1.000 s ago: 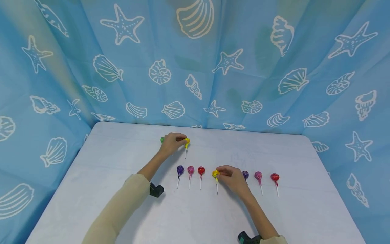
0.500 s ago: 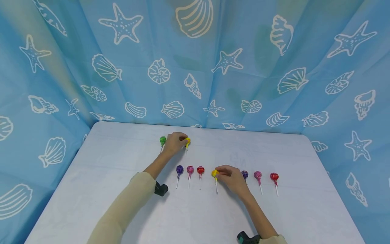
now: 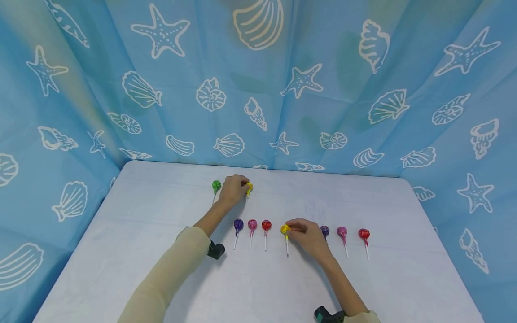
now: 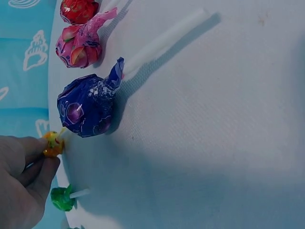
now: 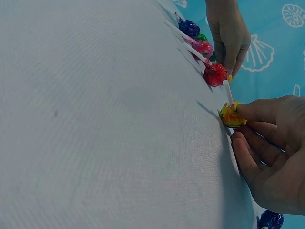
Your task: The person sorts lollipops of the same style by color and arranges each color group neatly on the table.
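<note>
My left hand (image 3: 232,190) reaches to the back of the table and pinches a yellow lollipop (image 3: 249,187) by its wrapped head, stick towards me. Just left of that hand lies a green lollipop (image 3: 216,185). In the left wrist view the thumb and fingertips meet at the yellow wrapper (image 4: 53,144). Nearer to me, my right hand (image 3: 308,237) pinches a second yellow lollipop (image 3: 285,229); the right wrist view has thumb and finger at its wrapper (image 5: 231,116). This lollipop stands in line with purple (image 3: 238,225), pink (image 3: 252,225) and red (image 3: 266,225) lollipops to its left.
Right of my right hand lie another purple lollipop (image 3: 325,230), partly hidden by the hand, a pink one (image 3: 342,232) and a red one (image 3: 364,233). The white table (image 3: 250,287) ends at the back against a blue shell-patterned curtain (image 3: 250,121).
My left hand has shifted slightly right with the yellow lollipop, and the green lollipop beside it shows more fully. My right hand keeps its place on the other yellow lollipop.
</note>
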The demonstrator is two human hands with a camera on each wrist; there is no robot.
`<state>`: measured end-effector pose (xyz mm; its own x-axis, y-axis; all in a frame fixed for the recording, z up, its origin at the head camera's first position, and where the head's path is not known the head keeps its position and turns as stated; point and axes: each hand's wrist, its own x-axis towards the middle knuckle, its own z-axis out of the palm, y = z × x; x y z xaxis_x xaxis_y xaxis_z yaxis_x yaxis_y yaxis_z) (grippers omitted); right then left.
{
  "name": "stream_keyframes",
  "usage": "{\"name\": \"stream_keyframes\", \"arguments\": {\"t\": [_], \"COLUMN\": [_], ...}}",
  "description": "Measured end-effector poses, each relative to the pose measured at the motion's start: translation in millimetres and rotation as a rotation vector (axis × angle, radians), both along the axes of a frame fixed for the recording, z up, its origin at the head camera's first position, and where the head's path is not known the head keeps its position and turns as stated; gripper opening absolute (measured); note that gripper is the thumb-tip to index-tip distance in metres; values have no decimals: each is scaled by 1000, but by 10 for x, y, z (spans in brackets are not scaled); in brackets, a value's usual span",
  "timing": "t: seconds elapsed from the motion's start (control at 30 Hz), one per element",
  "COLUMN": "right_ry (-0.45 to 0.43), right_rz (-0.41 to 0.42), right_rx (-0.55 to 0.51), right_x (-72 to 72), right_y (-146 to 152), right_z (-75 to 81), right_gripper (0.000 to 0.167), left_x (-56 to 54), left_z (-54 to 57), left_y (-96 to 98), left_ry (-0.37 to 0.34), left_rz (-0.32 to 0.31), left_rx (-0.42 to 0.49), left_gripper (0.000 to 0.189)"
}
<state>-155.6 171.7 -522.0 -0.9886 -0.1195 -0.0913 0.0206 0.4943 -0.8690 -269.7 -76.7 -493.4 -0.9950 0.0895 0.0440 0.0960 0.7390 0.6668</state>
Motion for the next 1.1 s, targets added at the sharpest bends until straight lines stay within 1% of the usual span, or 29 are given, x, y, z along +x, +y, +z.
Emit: {"name": "stream_keyframes", "arguments": {"t": [0.13,0.3,0.63,0.8,1.1], "right_ry": [1,5,10,-1,1], "right_rz": [-7,-13,-22,-30,-32], "right_rx": [-1,9,33,39,36], "right_x": [-5,-11,-90,-184,-416], "right_y": [-12,-39,-63,-70,-151], "right_z": [13,38,79,142,281], "right_gripper": [22,21,22,23,22], "left_x": [10,3,-10,-24,-18], "left_z": [6,-9,-25,-26,-23], "left_y": [-5,-22,-20,-14,-10], "left_ry": [-1,16,8,1,22], "left_rz": [-1,-3,0,8,-1], "left_rx": [-4,-13,-25,-27,-25], "left_gripper": [22,20,20,19,18]}}
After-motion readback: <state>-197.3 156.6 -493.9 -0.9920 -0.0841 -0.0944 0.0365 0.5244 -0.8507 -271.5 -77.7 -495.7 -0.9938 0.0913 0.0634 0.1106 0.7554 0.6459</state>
